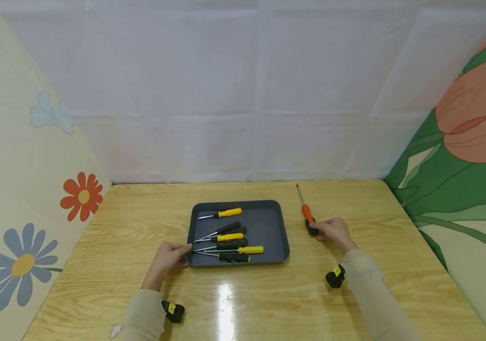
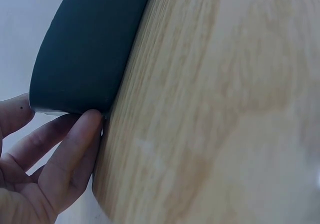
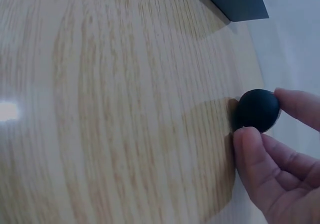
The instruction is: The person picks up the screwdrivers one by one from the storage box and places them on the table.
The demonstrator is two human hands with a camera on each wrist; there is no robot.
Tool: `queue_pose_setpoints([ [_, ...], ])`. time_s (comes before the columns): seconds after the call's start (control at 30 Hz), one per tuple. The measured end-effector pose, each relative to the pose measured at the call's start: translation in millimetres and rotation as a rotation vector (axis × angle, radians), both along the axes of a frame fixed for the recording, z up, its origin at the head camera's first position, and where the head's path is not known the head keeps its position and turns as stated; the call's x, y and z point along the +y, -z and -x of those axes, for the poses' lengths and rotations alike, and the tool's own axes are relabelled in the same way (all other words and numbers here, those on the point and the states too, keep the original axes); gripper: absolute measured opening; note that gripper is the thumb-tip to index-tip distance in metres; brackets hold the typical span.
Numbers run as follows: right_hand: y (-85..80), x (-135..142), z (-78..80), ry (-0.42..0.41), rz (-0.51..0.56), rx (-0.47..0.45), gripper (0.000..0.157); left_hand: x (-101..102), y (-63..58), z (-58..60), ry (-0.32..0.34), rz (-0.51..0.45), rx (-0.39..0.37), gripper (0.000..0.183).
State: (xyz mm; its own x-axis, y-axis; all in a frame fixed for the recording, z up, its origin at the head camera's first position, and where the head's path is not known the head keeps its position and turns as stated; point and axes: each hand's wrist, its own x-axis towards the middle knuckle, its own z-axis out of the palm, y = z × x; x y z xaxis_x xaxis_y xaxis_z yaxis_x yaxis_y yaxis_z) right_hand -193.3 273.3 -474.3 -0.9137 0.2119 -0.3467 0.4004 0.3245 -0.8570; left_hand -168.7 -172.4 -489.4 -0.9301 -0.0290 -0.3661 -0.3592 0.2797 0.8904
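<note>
A dark grey tray [image 1: 264, 227] stands on the table, with several yellow-handled and black-handled screwdrivers lying in its left and middle part. My left hand [image 1: 170, 255] holds the tray's left front corner, thumb on the rim and fingers against the outer wall [image 2: 85, 48]. To the right of the tray is a screwdriver [image 1: 307, 211] with an orange and black handle, its shaft pointing away from me. My right hand [image 1: 331, 231] pinches the black end of that handle. In the right wrist view, thumb and fingers [image 3: 252, 146] sit on either side of the round handle end [image 3: 257, 111].
The wooden table [image 1: 136, 213] runs back to a white sheet [image 1: 192, 94]. Flower-printed cloths hang at the left and right sides. A small white object [image 1: 115, 330] lies by the left sleeve. Black wrist cameras hang at both forearms.
</note>
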Motion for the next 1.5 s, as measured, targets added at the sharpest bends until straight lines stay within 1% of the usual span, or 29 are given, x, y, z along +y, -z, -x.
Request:
queue_pose_setpoints([
  [0.07,-0.6,0.3,-0.1,0.003,0.011,-0.004,0.038,-0.2,-0.1,0.0,0.007,-0.001,-0.001,0.028],
  [0.3,-3.3,2.1,-0.1,-0.011,0.040,-0.011,0.035,0.2,-0.8,-0.3,-0.002,-0.008,0.001,0.027],
  [0.6,-3.2,2.7,-1.1,-0.018,0.025,-0.013,0.045,0.7,0.0,0.3,-0.012,0.005,0.000,0.025],
  [0.7,-2.0,3.9,-1.2,-0.021,0.022,-0.008,0.047,0.7,-0.3,0.0,-0.001,0.004,0.001,0.026],
  [0.83,-0.7,5.2,-0.5,-0.017,-0.010,-0.003,0.051,0.9,-1.4,-0.2,-0.002,0.000,-0.003,0.027],
  [0.97,0.3,6.7,0.8,-0.005,-0.029,0.005,0.052,0.9,-1.5,-0.3,-0.003,0.000,0.000,0.027],
  [1.2,-4.6,6.5,-1.0,0.000,0.003,0.034,0.050,0.9,-1.7,-0.9,-0.001,0.016,0.004,0.026],
  [1.5,-12.7,10.4,-1.7,-0.022,-0.094,0.036,0.053,0.5,-1.9,-0.5,-0.001,0.016,0.000,0.025],
])
